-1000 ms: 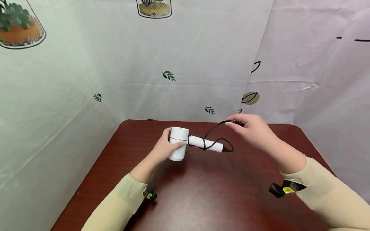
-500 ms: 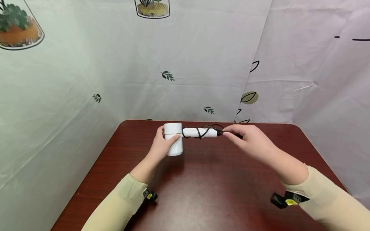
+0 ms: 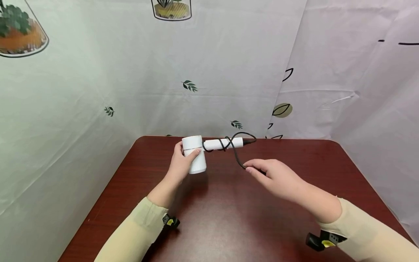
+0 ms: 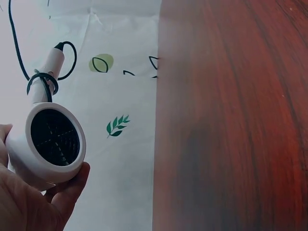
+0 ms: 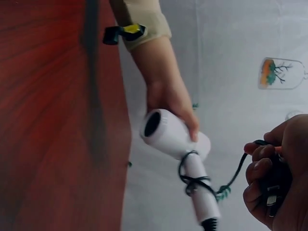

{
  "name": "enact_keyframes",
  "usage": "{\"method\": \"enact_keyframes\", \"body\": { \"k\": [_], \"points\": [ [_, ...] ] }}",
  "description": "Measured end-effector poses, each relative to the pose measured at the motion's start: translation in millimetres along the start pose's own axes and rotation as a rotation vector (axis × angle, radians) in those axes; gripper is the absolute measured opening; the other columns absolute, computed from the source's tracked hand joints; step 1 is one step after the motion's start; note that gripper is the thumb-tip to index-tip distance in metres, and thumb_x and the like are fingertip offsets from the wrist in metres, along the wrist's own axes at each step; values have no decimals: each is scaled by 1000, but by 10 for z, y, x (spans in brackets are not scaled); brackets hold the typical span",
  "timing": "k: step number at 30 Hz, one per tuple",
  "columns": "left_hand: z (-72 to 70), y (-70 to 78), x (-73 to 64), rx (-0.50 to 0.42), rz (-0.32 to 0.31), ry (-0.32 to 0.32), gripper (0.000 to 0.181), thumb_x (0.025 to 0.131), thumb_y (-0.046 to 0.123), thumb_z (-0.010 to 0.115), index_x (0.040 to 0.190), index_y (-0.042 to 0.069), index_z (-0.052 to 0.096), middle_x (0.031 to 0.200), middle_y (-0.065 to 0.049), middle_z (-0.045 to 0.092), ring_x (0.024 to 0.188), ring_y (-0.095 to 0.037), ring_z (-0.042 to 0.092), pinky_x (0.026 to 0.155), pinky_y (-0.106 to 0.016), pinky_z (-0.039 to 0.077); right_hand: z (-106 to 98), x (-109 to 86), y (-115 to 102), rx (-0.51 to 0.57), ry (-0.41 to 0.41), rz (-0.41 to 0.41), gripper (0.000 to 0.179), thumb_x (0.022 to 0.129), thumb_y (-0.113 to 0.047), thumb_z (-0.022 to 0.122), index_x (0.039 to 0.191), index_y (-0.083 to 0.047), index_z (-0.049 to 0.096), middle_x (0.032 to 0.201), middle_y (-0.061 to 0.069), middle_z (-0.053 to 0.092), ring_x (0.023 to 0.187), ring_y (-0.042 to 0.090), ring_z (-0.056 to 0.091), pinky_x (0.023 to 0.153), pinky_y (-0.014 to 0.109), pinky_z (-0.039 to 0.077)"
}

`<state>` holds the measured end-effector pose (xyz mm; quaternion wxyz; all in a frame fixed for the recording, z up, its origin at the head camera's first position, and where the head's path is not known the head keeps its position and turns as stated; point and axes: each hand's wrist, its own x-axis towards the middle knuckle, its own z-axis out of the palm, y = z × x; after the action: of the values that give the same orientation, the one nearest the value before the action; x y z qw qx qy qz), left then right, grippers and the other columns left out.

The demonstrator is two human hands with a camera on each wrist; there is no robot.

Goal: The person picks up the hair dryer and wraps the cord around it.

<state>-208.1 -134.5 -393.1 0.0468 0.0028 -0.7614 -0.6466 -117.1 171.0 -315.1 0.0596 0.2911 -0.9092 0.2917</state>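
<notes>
A white hair dryer point(image 3: 199, 165) is held above the table by my left hand point(image 3: 179, 165), fingers and thumb wrapped round its barrel. Its handle point(image 3: 238, 142) points right, with a black cord point(image 3: 237, 154) wound round it in loose turns. In the left wrist view the round grille point(image 4: 55, 137) faces the camera. My right hand point(image 3: 278, 178) pinches the cord between thumb and forefinger, in front of the handle's tip. The right wrist view shows its other fingers curled round the black plug point(image 5: 275, 185), metal prongs visible.
Beneath both hands lies a dark red-brown table point(image 3: 226, 218) with rounded back corners. A pale fabric backdrop point(image 3: 209, 65) with leaf prints rises behind it and along both sides.
My right hand has swept down toward me past the handle's tip, drawing the cord over the handle. The left hand has shifted the hair dryer slightly left and farther away.
</notes>
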Motion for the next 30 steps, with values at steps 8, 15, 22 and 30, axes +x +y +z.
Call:
{"method": "enact_keyframes", "body": {
  "k": [8, 15, 22, 30],
  "points": [
    [-42, 75, -28, -47, -8, 26, 70, 92, 27, 71, 146, 8, 31, 123, -16, 54, 105, -30, 59, 84, -41, 52, 194, -21, 44, 12, -103, -19, 21, 104, -32, 53, 112, -24, 70, 100, -18, 67, 84, 1, 58, 78, 31, 50],
    [-31, 106, -85, -47, -13, -1, 69, 92, 27, 71, 146, 9, 31, 122, -16, 55, 105, -31, 59, 84, -42, 52, 391, -48, 126, 18, -233, -3, 24, 104, -34, 52, 82, -28, 57, 64, -17, 38, 60, -1, 38, 60, 23, 37],
    [-21, 131, -131, -65, -10, -53, 68, 93, 26, 69, 146, 9, 31, 125, -17, 54, 105, -32, 60, 84, -43, 52, 535, -26, 246, 75, -313, 60, 36, 103, -35, 53, 70, -24, 43, 61, -14, 29, 56, 1, 29, 54, 21, 29],
    [-42, 125, -169, -72, 13, -140, 61, 96, 24, 65, 146, 9, 33, 123, -19, 55, 102, -30, 61, 81, -41, 53, 643, 18, 488, 286, -417, 106, 26, 103, -39, 51, 84, -23, 60, 63, -9, 48, 55, 5, 45, 51, 24, 40]
  ]
}}
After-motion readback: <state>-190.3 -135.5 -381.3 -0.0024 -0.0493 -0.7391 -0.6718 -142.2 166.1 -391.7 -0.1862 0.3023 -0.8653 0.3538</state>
